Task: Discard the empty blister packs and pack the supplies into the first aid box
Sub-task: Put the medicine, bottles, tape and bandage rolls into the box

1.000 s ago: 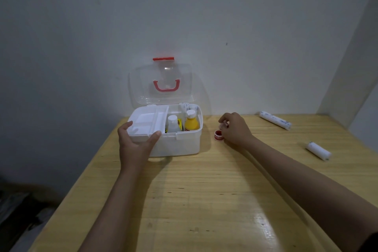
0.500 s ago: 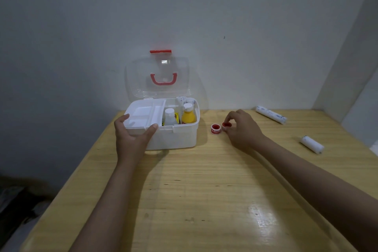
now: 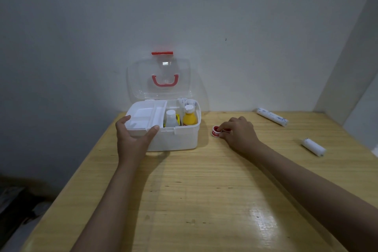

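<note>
Wooden worktop (image 3: 204, 190) against a grey wall. Right hand (image 3: 239, 134) fingers (image 3: 222, 130) pinch a small red-and-white tape roll (image 3: 215, 131) on the worktop, at 3 o'clock of the first aid box (image 3: 180, 139). Left hand (image 3: 131, 139), fingers spread, grips the white tray (image 3: 145, 117) at the box's left. Clear lid (image 3: 159, 77) up. Inside: yellow bottle (image 3: 189, 117), white bottle (image 3: 171, 118). Two white bandage rolls (image 3: 273, 116) (image 3: 314, 147) lie at 3 o'clock, well apart.

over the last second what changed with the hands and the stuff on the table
The right hand slid from covering the small red tape rolls to their right side, fingertips now touching them. The left hand kept its hold on the first aid box tray corner. The open lid, bottles and two white bandage rolls stayed put.
</note>
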The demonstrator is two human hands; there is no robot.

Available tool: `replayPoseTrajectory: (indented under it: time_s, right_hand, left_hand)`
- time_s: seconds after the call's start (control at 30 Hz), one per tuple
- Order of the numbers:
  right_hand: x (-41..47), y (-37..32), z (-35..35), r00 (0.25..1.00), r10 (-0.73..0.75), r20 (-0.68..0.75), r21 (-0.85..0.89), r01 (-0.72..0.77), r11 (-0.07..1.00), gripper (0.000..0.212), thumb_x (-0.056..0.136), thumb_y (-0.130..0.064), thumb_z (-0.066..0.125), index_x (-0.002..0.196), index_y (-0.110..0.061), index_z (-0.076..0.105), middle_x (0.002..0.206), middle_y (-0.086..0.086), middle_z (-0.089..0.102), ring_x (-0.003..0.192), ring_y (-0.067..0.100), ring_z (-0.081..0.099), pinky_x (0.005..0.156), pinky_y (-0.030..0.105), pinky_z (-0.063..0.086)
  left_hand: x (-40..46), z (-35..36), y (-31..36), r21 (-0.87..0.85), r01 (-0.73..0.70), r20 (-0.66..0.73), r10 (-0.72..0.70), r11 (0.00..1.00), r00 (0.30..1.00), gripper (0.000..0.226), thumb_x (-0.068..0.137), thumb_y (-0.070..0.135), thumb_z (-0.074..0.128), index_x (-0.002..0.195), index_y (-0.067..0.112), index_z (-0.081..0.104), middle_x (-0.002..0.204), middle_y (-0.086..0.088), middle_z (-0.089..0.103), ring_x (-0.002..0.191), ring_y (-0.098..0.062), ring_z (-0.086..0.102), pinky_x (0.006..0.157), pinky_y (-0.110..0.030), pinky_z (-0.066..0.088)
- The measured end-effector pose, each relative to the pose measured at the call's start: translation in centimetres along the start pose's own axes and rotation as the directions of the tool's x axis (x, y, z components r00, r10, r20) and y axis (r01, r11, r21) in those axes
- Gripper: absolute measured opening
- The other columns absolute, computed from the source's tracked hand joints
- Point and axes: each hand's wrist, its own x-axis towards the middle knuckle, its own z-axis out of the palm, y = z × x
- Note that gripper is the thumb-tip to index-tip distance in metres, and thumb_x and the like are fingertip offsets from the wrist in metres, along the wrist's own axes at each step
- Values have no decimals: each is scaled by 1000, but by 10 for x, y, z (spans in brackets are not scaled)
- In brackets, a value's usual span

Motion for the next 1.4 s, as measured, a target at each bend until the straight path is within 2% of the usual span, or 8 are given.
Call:
replayPoseTrajectory:
  time_s: [0.37,0.57,0.73,0.83,1.0,1.2,1.3,1.4]
  right_hand:
    - [-1,-5,-26,997,-77,-31,255,83,963,13,82,-27,70,93,-29,74,85,-3,70,83,18,58,81,40,47]
    - [17,-43,-71,975,-169,-144,305,206,930,9,81,-22,71,90,-23,75,83,3,71,78,18,60,72,28,43]
    - [40,-91,-89,955,-256,-150,321,291,901,12,83,-21,70,95,-18,74,86,-1,70,78,14,59,72,25,46]
    - [59,-122,-82,944,-307,-118,293,329,898,17,84,-19,69,100,-16,74,88,-5,66,73,3,53,65,9,41]
    - [88,-164,-60,924,-381,-38,270,377,886,18,85,-17,68,102,-14,73,95,5,69,78,10,54,68,18,42]
    - [115,-197,-37,899,-414,141,236,376,896,18,86,-17,66,103,-15,72,104,6,70,87,14,61,84,32,54]
    - [119,-207,-24,879,-417,229,181,383,906,20,86,-15,66,105,-13,71,111,7,70,92,18,64,85,31,55]
    - [121,-213,-15,862,-428,273,164,397,903,21,87,-12,65,107,-10,71,112,9,69,84,15,59,71,20,48]
  left_hand:
    - [-2,0,2,-9,6,11,-6,1000,1000,82,67,34,82,133,23,34,140,-2,39,123,-18,40,92,-30,41]
    - [0,-1,-2,-32,16,28,-15,999,999,81,64,38,84,128,30,35,132,5,39,123,-20,41,99,-43,46]
    - [0,-3,-1,-33,-9,38,11,999,999,78,62,38,85,122,31,37,127,8,38,116,-12,38,91,-31,45]
    - [1,-7,0,-33,-9,61,11,999,998,77,60,40,85,121,31,40,126,8,40,115,-13,40,87,-29,45]
    - [3,-11,-1,-19,16,97,-15,1000,995,76,64,41,82,125,30,40,131,5,40,117,-16,43,69,-10,44]
    - [2,-11,-6,-30,12,76,-10,999,997,72,64,49,80,123,36,40,127,9,42,115,-18,47,70,-12,48]
    - [3,-10,-6,-34,10,70,-8,999,997,73,63,49,80,123,37,40,126,11,41,114,-15,45,69,-13,49]
    - [3,-11,-7,-28,-1,67,3,1000,998,71,64,47,80,122,38,40,125,12,40,113,-14,45,68,-13,50]
